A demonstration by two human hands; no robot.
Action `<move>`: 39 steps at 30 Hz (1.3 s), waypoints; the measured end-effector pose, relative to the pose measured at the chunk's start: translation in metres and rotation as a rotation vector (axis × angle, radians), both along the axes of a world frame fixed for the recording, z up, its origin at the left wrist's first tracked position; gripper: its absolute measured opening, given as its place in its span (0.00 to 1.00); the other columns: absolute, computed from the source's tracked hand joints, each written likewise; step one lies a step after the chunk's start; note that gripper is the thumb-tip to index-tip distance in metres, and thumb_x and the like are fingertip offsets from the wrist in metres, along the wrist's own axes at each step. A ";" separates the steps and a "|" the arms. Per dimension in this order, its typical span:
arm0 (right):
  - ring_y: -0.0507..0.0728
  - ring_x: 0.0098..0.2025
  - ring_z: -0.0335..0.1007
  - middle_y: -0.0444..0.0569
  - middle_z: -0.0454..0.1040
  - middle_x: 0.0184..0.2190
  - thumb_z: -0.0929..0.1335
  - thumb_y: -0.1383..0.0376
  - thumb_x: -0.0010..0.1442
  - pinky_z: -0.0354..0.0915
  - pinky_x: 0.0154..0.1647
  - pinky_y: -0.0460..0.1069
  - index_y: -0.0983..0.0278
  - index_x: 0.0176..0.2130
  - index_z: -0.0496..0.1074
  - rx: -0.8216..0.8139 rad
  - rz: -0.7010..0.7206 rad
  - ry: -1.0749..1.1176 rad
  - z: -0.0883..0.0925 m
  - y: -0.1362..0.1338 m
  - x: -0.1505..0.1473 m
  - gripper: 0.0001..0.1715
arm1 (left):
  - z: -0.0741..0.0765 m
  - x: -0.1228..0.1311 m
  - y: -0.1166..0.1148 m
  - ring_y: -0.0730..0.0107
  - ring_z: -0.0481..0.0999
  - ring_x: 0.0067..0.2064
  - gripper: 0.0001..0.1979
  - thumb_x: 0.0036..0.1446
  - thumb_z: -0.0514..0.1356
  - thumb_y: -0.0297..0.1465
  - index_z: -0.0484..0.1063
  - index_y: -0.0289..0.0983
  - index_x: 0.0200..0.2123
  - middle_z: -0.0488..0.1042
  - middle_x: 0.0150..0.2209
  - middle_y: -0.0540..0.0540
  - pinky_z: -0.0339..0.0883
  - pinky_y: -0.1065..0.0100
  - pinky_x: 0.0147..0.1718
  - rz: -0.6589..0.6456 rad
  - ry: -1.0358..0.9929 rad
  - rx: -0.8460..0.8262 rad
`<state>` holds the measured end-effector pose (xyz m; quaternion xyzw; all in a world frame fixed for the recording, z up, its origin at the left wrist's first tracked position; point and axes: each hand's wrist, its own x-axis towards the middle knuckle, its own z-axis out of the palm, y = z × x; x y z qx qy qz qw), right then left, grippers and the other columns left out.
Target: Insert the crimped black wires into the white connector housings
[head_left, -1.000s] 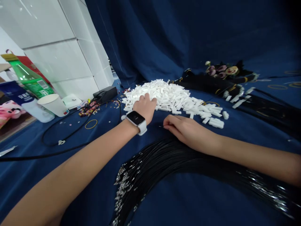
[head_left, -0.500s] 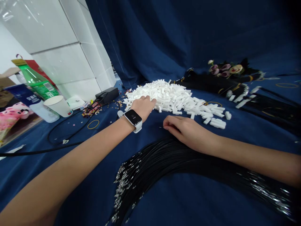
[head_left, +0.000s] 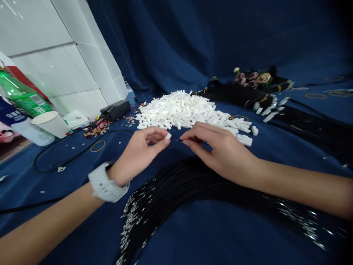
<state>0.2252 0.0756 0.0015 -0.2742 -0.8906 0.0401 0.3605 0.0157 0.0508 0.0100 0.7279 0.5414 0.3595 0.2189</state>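
Between the thumb and fingers of my left hand [head_left: 145, 147] is a small white plastic piece [head_left: 168, 136], like those in the heap. My right hand [head_left: 217, 147] pinches a thin black wire [head_left: 180, 140], whose bright metal tip points at the white piece with a small gap between. Just beyond both hands rises the heap of white plastic pieces [head_left: 176, 106]. Below my right hand and forearm a curved bundle of black wires [head_left: 176, 180] lies on the dark blue cloth [head_left: 220, 235], its ends tipped with shiny metal.
To the left stand a paper cup [head_left: 51, 123], a green bottle [head_left: 24, 92] and a black power adapter [head_left: 117, 109] with its cable. Rubber bands [head_left: 97, 146] lie about. At the back right are tied black wire bundles [head_left: 231, 92] and artificial flowers [head_left: 252, 78].
My left hand has drawn back from the heap and turned over, now holding a white piece. My right hand has shifted slightly leftward and raised a wire tip toward it.
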 end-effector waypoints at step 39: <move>0.44 0.27 0.63 0.43 0.72 0.32 0.65 0.69 0.68 0.62 0.25 0.43 0.64 0.37 0.69 0.123 0.046 0.080 -0.022 -0.029 -0.015 0.05 | -0.014 0.000 -0.048 0.78 0.72 0.27 0.08 0.50 0.70 0.26 0.74 0.39 0.29 0.73 0.24 0.57 0.68 0.79 0.27 0.019 -0.470 -0.288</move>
